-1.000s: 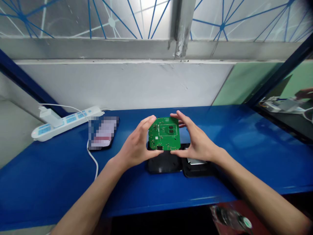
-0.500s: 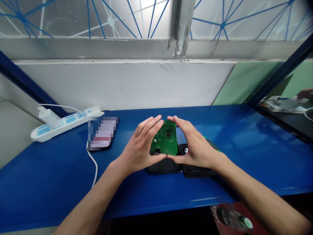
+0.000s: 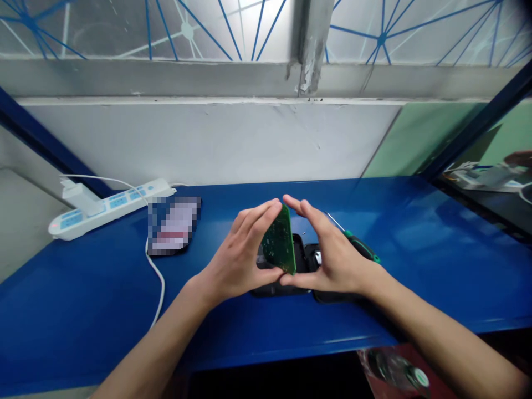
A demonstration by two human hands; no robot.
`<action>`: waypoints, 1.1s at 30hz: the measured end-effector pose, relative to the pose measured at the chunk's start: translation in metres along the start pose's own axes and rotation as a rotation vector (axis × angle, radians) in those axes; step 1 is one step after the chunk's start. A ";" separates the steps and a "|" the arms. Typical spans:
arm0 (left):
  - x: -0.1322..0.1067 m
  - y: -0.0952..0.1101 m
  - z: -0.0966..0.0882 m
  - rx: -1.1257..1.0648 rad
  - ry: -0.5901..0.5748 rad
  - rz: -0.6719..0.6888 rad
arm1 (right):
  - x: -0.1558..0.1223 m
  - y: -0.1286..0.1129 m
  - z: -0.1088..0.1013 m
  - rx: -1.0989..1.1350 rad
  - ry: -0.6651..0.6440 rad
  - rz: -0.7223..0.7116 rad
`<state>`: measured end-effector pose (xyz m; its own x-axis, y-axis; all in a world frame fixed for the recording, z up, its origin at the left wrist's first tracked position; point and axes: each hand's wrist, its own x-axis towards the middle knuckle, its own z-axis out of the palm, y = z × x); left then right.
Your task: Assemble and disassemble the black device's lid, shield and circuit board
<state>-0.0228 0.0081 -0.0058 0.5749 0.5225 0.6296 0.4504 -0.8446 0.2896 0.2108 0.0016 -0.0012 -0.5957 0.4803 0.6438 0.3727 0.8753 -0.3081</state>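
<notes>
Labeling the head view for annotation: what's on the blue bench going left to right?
white power strip → blurred phone → left hand → green circuit board, held edge-on between both hands → right hand → green-handled screwdriver. The black housing parts under the hands overlap too much to place.

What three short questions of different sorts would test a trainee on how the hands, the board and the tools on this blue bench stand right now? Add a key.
1. True or false: the green circuit board lies flat on the blue bench.
2. Multiple choice: which hands hold the board? A) left hand only B) right hand only C) both
3. Short answer: what lies on the bench just beyond the right hand?

Key
1. False: it is held up, turned nearly edge-on, above the black casing parts.
2. C: fingertips and thumbs of both pinch its edges.
3. A screwdriver with a green and black handle.
</notes>
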 end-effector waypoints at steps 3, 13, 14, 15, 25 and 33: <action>0.000 0.000 -0.001 -0.158 0.057 -0.064 | -0.001 0.004 0.002 0.044 -0.039 0.092; -0.003 -0.001 -0.003 -0.519 -0.031 -0.185 | -0.005 0.011 0.009 0.148 -0.206 0.271; -0.003 -0.001 -0.003 -0.531 -0.039 -0.188 | -0.005 0.011 0.009 0.152 -0.198 0.272; -0.003 -0.001 -0.004 -0.538 -0.052 -0.197 | -0.005 0.012 0.009 0.155 -0.193 0.274; -0.002 -0.006 -0.010 -0.455 -0.085 -0.261 | -0.006 0.018 0.004 -0.012 -0.212 0.304; -0.001 -0.013 -0.008 -0.251 -0.105 -0.236 | -0.003 0.023 -0.003 -0.117 -0.206 0.254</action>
<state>-0.0344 0.0171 -0.0049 0.5484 0.7044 0.4506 0.4048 -0.6952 0.5940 0.2233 0.0201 -0.0078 -0.6000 0.6938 0.3984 0.5994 0.7196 -0.3504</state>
